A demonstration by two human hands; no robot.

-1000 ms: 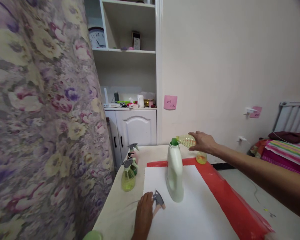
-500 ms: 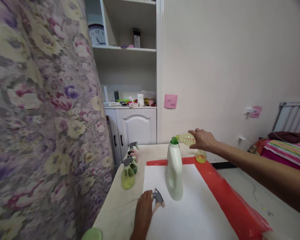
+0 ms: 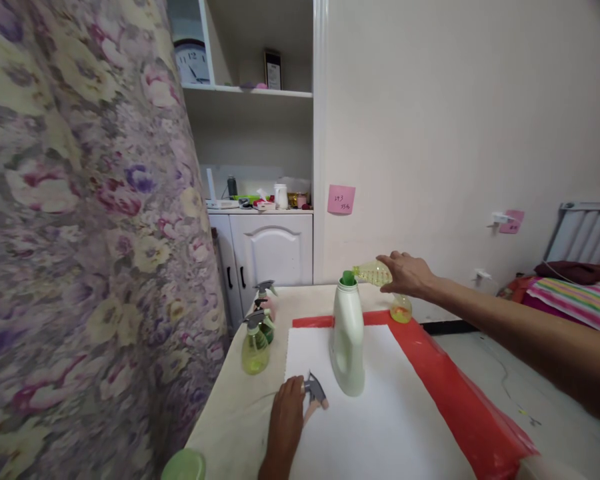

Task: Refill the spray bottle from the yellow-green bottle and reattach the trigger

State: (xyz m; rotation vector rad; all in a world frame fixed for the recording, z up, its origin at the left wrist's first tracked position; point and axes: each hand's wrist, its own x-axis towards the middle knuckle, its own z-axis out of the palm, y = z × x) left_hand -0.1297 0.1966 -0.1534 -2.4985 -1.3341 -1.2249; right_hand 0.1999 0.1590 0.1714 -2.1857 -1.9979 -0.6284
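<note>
Above the white jug, as before, right hand fingers around tipped bottle.

Two hands are counted: a left hand near the desk's front edge and a right hand toward its far edge. Three spray bottles are seen near the left edge: a yellow-green one, a darker green one and a pink one. One loose spray head is counted, one white jug, one tilted clear bottle, one small round bottle, one white sheet, one red sheet and one green lid at the front left corner.
</note>
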